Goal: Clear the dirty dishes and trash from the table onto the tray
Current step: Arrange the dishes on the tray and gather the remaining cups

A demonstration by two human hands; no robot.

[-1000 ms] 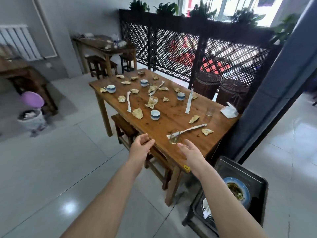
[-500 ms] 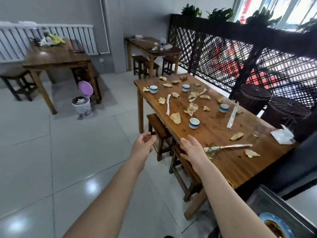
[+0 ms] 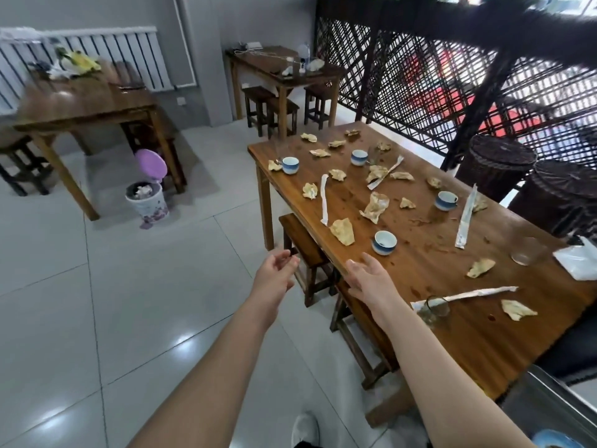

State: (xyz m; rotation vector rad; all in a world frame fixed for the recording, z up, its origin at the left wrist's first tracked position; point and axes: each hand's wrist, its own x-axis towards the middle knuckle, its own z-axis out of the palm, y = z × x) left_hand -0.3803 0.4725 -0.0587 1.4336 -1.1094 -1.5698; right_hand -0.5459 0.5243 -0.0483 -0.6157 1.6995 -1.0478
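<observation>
Brown timber is carrying nearly the whole load. The long wooden desk (image 3: 436, 273) is holding four blue-and-white ceramic cups; the nearest cup (image 3: 383, 242) is sitting at one o'clock from the right hand (image 3: 368, 279), and the others are standing farther off toward twelve and two o'clock. Crumpled tan paper napkins (image 3: 342, 231) and long white chopstick wrappers (image 3: 324, 204) are lying scattered along its length. A clear glass tumbler (image 3: 437, 310) is standing at the near end, a second tumbler (image 3: 525, 252) near the three o'clock edge, just beside a white tissue packet (image 3: 578, 261).

The grey metal tray (image 3: 546, 409) is showing only at the five o'clock corner, below the desk's end, with a sliver of blue-rimmed plate (image 3: 554, 442) on it; whatever else it is holding is cut off.

The right hand is hovering over the desk's near edge, its fingers (image 3: 355, 270) spread and relaxed, gripping nothing. The left hand (image 3: 274, 273) is hanging at nine o'clock from it, over the floor and a dark wooden stool (image 3: 300, 234), fingers loosely curled around nothing.

By this showing the clearing is barely getting started: one plate is possibly stowed, and every cup, tumbler and scrap is awaiting collection.
</observation>
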